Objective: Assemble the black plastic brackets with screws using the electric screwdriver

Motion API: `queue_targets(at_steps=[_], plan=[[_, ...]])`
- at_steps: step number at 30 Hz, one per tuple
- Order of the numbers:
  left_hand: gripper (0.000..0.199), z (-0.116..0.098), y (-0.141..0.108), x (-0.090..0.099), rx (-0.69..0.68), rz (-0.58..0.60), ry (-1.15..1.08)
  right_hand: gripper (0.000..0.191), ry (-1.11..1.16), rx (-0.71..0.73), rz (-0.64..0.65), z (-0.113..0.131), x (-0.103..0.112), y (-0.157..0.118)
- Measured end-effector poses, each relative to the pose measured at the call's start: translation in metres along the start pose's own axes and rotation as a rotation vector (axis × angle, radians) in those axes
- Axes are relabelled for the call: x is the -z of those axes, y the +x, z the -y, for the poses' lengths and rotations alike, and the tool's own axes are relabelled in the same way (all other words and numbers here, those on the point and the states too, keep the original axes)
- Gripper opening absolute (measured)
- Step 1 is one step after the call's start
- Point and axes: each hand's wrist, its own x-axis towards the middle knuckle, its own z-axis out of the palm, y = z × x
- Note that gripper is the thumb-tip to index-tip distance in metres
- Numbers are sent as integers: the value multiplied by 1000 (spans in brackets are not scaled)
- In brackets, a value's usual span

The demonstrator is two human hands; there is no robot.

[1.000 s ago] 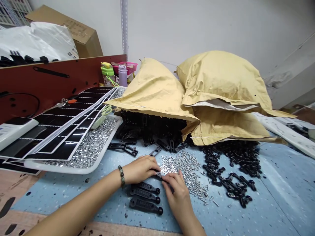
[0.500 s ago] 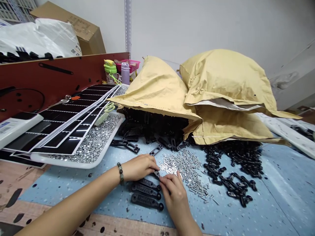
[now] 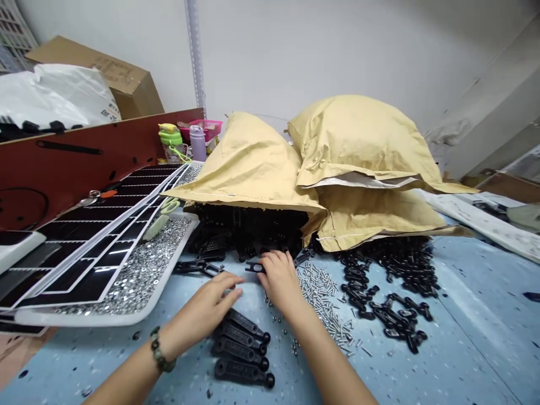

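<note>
Several long black parts with round ends [image 3: 242, 371] lie side by side on the blue tabletop. Just above them hovers my left hand [image 3: 206, 306], a beaded bracelet at its wrist, thumb and fingers apart with nothing between them. My right hand [image 3: 279, 278] reaches farther forward, its fingers closed on a black forked part [image 3: 254, 267] whose prongs point left. Small silver screws [image 3: 324, 304] are heaped to the right of that hand. Small black parts [image 3: 405, 320] form piles farther right. More black parts [image 3: 206, 239] spill from under a yellow sack [image 3: 253, 163].
At the left, a white tray [image 3: 139, 318] holds small metal pieces, with black-and-white sheets [image 3: 84, 264] and green-handled scissors [image 3: 170, 205] over it. Another bulging sack [image 3: 363, 140] stands at the back right. Bottles and a pink basket [image 3: 211, 129] are behind the tray.
My right hand has moved forward from the row of long parts to the forked part. My left hand has drawn back left and opened. The camera view has shifted.
</note>
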Motion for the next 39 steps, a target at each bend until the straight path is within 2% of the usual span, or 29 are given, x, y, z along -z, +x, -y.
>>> queue_targets(at_steps=[3,5,7,9,10,12,13,15,17,19,20,23,25,26,29,31,35,39], plan=[[49,-2,14,-10,122,-157,-307,20,30,-11,-30,20,5,-8],[45,-5,24,-16,155,-193,-503,13,68,-21,-30,15,15,-18],[40,-7,33,-18,188,-219,-621,14,45,-133,-74,-15,34,-28],[35,-6,38,-16,219,-207,-639,23,-50,-318,-169,-61,58,-40],[33,-4,40,-14,225,-186,-629,21,-97,-404,-199,-85,71,-48],[29,-2,43,-11,228,-131,-607,9,-145,-505,-172,-124,89,-66],[28,-2,44,-11,219,-104,-598,10,-151,-529,-146,-136,95,-75],[28,-3,45,-12,171,-59,-578,15,-147,-546,-116,-145,97,-89],[29,-8,44,-15,106,4,-511,14,-124,-542,-125,-137,92,-95],[27,-16,43,-18,39,71,-380,10,-71,-522,-154,-117,85,-91],[26,-20,42,-20,7,90,-309,15,21,-510,-176,-104,81,-87],[20,-33,38,-22,-79,89,-175,32,569,-454,-222,-59,71,-67],[18,-40,34,-23,-124,83,-165,25,869,-397,-204,-31,64,-54],[18,-43,32,-22,-142,79,-165,20,927,-375,-198,-19,61,-48],[18,-48,28,-18,-190,35,-129,12,889,-314,-212,1,50,-41],[16,-49,26,-13,-222,20,-102,13,852,-264,-256,5,46,-42],[12,-52,25,-6,-306,63,-72,16,885,-210,-374,10,47,-46],[13,-55,23,-6,-326,26,5,15,820,-197,-344,14,50,-45]])
